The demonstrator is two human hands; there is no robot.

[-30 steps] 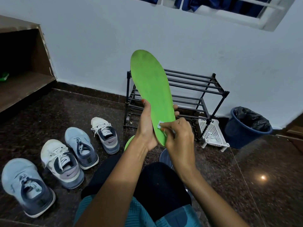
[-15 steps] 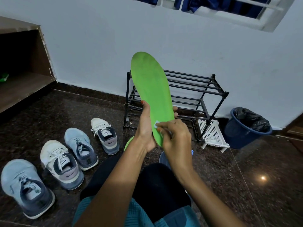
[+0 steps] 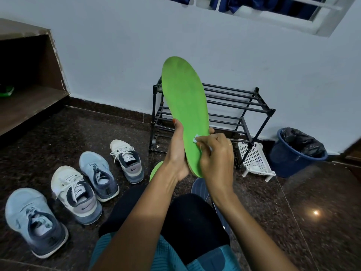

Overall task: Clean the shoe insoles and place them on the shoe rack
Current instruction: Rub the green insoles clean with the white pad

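A bright green insole (image 3: 185, 102) stands upright in front of me, toe end up. My left hand (image 3: 176, 153) grips its heel end from the left, thumb along the edge and fingertips showing behind the right edge. My right hand (image 3: 216, 159) pinches a small white wipe (image 3: 196, 138) and presses it on the insole's lower part. A second green insole (image 3: 156, 170) lies on the floor, mostly hidden behind my left arm. The black metal shoe rack (image 3: 234, 106) stands against the wall behind the insole, its bars bare.
Several sneakers (image 3: 78, 192) lie on the dark floor at the left. A white perforated basket (image 3: 254, 159) and a blue bin with a black liner (image 3: 297, 151) sit right of the rack. A dark blue insole or slipper (image 3: 199, 187) lies by my knee. A wooden step (image 3: 29, 102) is at far left.
My right hand has slid the wipe a little up the insole from its heel area. The insole and my left hand stay nearly where they were.
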